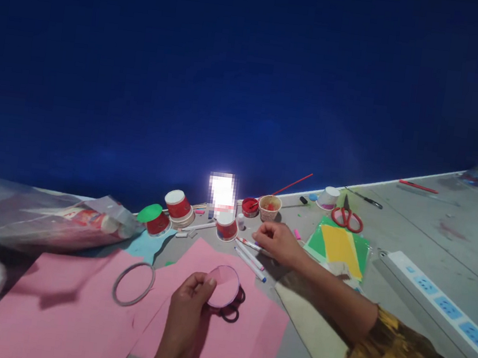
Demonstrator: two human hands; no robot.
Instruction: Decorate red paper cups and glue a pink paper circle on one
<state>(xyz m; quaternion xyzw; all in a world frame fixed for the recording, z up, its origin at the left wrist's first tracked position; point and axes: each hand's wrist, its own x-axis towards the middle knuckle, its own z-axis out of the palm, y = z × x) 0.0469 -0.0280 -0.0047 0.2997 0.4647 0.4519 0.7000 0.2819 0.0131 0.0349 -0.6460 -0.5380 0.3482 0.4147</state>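
Note:
My left hand (190, 301) pinches the edge of a pink paper circle (226, 285) with a purple outline, above the pink paper sheets (260, 327). Two dark loops (230, 315) show at the circle's lower right; what they belong to is hidden. My right hand (277, 242) has its fingers curled together over a white marker (245, 242), and I cannot tell whether it grips it. Two more white markers (252, 262) lie just in front of that hand. A grey ring (115, 290) rests on the pink paper left of my left hand.
Red-and-white paper cups (226, 228) and a tub of red paint (250, 206) stand along the blue wall. Red-handled scissors (347, 218) lie by green and yellow sheets (339, 249). A power strip (439, 305) sits at right, a plastic bag (51, 220) at left.

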